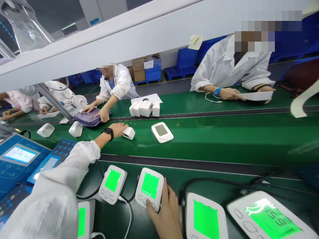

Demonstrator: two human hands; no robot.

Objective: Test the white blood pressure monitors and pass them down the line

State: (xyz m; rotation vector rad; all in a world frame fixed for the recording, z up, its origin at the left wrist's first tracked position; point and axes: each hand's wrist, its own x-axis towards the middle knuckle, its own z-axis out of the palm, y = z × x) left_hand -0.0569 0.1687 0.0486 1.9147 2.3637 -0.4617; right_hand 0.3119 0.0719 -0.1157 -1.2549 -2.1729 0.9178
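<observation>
Clasping a blood pressure monitor (149, 189) with the right hand (169, 215), fingers spread around its edge (a snagged black cable (135, 194) could jerk it loose).

Green conveyor belt (214, 139) — white blood pressure monitors (161, 132) on it

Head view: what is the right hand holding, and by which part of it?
The right hand holds a white blood pressure monitor by its lower right corner.

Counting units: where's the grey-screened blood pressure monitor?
Head view: that blood pressure monitor lies on the green belt, right of the white unit by the left hand.
</observation>
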